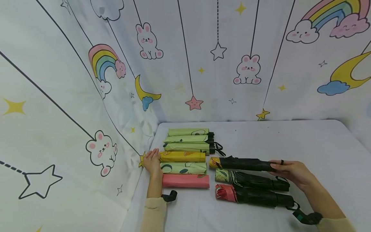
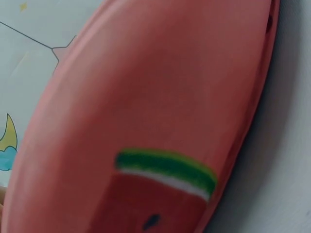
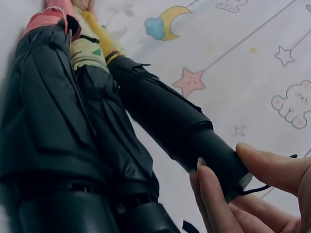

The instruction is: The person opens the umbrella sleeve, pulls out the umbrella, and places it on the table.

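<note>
In the head view my left hand (image 1: 153,161) is against the left end of a yellow umbrella sleeve (image 1: 182,157), its fingers pointing away from me. My right hand (image 1: 292,172) pinches the handle end of a folded black umbrella with a yellow tip (image 1: 246,163); the right wrist view shows thumb and fingers on either side of that handle (image 3: 218,165). The yellow tip lies just right of the yellow sleeve. Nearer me are a light green sleeve (image 1: 184,168) and a pink-red sleeve (image 1: 185,181), which fills much of the left wrist view (image 2: 155,97).
Two more folded black umbrellas, one green-tipped (image 1: 255,181) and one red-tipped (image 1: 255,195), lie below the held one. Three green-covered umbrellas (image 1: 185,148) with black handles lie at the back left. A patterned white curtain (image 1: 174,64) borders the white table (image 1: 232,212).
</note>
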Tool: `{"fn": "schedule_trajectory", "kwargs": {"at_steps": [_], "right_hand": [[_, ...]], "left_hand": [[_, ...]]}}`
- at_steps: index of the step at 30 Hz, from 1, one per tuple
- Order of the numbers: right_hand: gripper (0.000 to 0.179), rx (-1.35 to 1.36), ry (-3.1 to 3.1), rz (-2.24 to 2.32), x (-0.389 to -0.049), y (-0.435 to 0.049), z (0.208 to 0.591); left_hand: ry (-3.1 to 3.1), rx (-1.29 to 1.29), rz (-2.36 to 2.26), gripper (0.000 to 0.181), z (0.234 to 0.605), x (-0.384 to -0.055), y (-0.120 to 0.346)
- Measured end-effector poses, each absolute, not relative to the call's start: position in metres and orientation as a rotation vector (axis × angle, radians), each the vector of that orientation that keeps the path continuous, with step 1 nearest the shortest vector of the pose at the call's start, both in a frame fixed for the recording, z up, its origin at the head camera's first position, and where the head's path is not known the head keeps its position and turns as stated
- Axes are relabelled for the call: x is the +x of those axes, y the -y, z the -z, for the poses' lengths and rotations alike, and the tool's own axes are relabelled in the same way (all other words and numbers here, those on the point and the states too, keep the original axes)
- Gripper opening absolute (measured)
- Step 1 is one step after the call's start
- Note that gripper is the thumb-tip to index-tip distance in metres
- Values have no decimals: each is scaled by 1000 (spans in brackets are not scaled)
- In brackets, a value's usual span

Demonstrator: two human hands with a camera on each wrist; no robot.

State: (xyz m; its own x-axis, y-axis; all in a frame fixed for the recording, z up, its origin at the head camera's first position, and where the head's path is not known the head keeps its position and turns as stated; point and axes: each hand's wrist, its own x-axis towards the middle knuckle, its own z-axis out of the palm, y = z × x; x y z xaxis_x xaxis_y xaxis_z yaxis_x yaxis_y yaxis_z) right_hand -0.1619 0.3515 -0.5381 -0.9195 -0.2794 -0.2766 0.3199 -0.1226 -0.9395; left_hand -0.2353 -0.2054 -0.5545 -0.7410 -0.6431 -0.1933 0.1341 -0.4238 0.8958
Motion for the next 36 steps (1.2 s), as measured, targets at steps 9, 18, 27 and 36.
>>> {"fn": "schedule_trajectory", "kwargs": {"at_steps": [9,18,27,36], "right_hand": [[33,95,-1954,1886,-163,-357,543],[53,58,-2388,1558,-157,-351,550],[53,-15,-2558,1323,-160,-342,540],[48,-67,-2596,1309,-169,-332,532]], "left_hand": [[1336,716,2194,58,553,-233,208],[1382,720,2178,59,549,-233,209],[1396,743,2140,52,544,-235,211],[1464,715,2140,54,533,-233,212]]}}
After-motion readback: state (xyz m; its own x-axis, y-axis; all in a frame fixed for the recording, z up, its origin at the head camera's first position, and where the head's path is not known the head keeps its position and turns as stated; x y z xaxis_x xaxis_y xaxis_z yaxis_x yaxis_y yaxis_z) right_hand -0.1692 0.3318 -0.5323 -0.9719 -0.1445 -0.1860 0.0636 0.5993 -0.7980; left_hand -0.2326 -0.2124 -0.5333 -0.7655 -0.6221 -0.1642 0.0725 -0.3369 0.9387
